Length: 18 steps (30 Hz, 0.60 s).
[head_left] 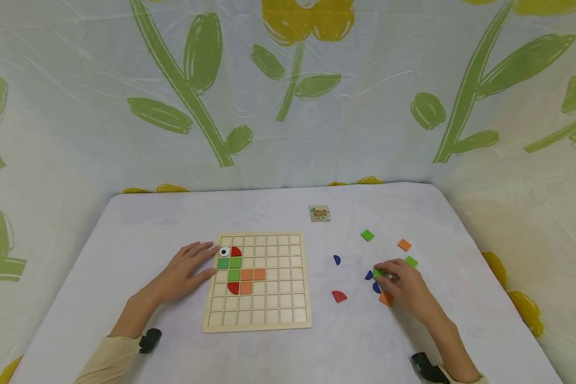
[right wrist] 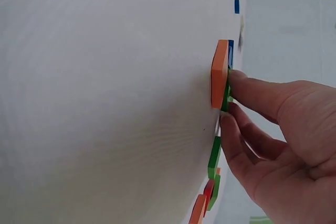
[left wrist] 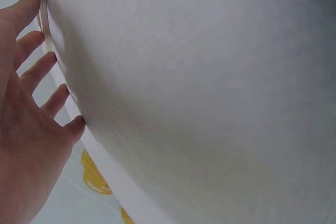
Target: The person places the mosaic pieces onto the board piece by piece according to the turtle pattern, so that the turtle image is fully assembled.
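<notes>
We are in what looks like a small booth closed in with cloth (head_left: 360,138). Pale, creased and printed with yellow flowers (head_left: 288,24) and green leaves (head_left: 204,53), the cloth rises like a curtain behind a white table (head_left: 259,360) and along both its sides. The cloth and the table take up most of our view, so we cannot tell whether a home, a lab or an office lies beyond.

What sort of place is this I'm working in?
Probably a screened-off play corner, though I can't tell the building: a white-covered table, a wrinkled flower-print sheet around it, and a wooden grid board with loose coloured pieces beside it.
</notes>
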Each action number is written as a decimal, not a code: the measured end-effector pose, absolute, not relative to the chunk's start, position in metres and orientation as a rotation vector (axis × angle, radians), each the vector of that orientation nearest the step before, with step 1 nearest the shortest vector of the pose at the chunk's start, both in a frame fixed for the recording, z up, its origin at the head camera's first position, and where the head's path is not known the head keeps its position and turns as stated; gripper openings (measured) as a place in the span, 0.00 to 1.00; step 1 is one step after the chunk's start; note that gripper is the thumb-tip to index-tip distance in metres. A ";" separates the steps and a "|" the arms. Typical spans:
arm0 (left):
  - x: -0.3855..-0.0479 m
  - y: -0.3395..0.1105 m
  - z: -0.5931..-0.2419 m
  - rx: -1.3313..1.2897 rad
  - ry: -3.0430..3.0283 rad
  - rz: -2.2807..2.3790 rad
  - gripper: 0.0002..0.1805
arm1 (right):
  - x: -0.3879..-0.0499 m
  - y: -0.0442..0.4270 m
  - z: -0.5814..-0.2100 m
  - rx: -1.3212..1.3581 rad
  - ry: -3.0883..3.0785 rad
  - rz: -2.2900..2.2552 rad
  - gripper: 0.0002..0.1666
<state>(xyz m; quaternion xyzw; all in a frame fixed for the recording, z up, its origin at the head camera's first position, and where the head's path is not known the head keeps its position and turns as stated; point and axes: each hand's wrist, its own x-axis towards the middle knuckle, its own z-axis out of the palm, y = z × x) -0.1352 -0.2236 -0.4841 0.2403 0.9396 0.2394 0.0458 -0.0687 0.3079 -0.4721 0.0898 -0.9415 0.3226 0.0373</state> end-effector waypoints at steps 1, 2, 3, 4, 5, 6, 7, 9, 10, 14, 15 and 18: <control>-0.135 -0.223 -0.484 0.736 2.868 0.733 0.33 | -0.069 0.308 -0.472 0.276 -2.890 0.991 0.14; -0.136 -0.223 -0.484 0.736 2.868 0.732 0.33 | -0.069 0.308 -0.472 0.277 -2.886 0.987 0.14; -0.136 -0.223 -0.484 0.735 2.868 0.730 0.33 | -0.069 0.308 -0.472 0.281 -2.879 0.985 0.14; -0.136 -0.223 -0.484 0.735 2.869 0.730 0.33 | -0.069 0.308 -0.472 0.282 -2.870 0.982 0.14; -0.136 -0.223 -0.484 0.736 2.870 0.729 0.33 | -0.069 0.308 -0.472 0.285 -2.862 0.983 0.15; -0.136 -0.224 -0.484 0.735 2.870 0.728 0.33 | -0.069 0.308 -0.472 0.287 -2.853 0.983 0.15; -0.136 -0.224 -0.485 0.734 2.871 0.725 0.33 | -0.070 0.308 -0.472 0.289 -2.847 0.983 0.15; -0.137 -0.224 -0.485 0.731 2.873 0.724 0.33 | -0.071 0.307 -0.471 0.292 -2.841 0.978 0.15; -0.137 -0.224 -0.486 0.732 2.873 0.727 0.33 | -0.072 0.306 -0.470 0.293 -2.843 0.977 0.15; -0.136 -0.225 -0.486 0.737 2.871 0.734 0.33 | -0.076 0.302 -0.467 0.301 -2.852 0.954 0.16; -0.136 -0.224 -0.486 0.737 2.870 0.734 0.33 | -0.076 0.301 -0.466 0.304 -2.852 0.952 0.17; -0.136 -0.224 -0.485 0.732 2.870 0.732 0.33 | -0.080 0.296 -0.463 0.330 -2.839 0.939 0.17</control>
